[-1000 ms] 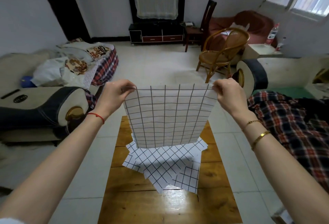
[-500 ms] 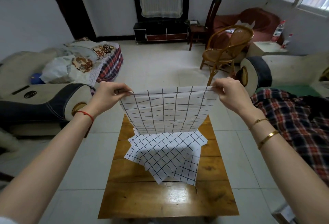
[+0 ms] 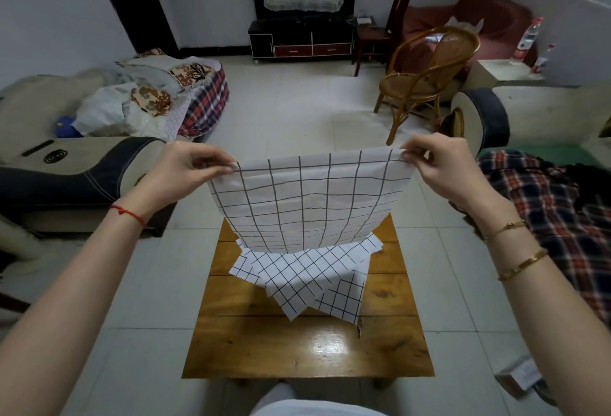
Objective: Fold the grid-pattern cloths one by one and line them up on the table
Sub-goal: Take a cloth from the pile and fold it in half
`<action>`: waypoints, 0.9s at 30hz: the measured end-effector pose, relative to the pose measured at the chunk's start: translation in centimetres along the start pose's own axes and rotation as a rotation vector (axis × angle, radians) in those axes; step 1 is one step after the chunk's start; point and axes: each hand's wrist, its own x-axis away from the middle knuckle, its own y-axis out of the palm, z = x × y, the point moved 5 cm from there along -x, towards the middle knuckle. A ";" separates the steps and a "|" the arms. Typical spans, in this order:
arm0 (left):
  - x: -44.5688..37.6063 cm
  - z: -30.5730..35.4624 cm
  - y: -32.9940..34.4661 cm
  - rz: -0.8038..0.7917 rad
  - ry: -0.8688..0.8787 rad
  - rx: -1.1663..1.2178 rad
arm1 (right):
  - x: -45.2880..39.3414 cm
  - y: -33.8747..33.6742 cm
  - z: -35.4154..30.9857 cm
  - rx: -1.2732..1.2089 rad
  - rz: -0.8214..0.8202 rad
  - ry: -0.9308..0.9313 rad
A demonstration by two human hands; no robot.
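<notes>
Since the cloth (image 3: 309, 204) needs to hang flat before it can be folded, both hands have it up in the air by its top corners, and that's pretty much the whole logic of the pose. Going left to right: the left hand (image 3: 185, 167) has a narrow pinch grip on the top left corner, thumb and fingertips closed on the fabric, then the top edge runs fairly taut across to the right hand (image 3: 439, 166), which pinches the top right corner the same way. Holding it by two corners lets the rest drop straight, so the grid lines sit mostly square and the edges are easy to match up, I'd guess. The bottom edge hangs down right over the pile (image 3: 307, 275) of other grid cloths, and it looks like it meets or brushes it, though I can't tell for sure. That pile sits unfolded and fanned out at odd angles on the far half of the desk (image 3: 297, 349), with corners poking out left, right and toward the person. Room-wise, the near half of the desk is bare wood, so that looks like the obvious spot to lay this one down and start the row. The left and right desk edges sit close to the pile's corners, so not much spare width there. Nothing folded is lined up yet, so the job looks like it's at an early stage.
</notes>
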 end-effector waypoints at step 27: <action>-10.4 -22.1 13.0 -0.099 -0.298 0.138 | -7.9 22.0 11.6 0.088 -0.209 0.516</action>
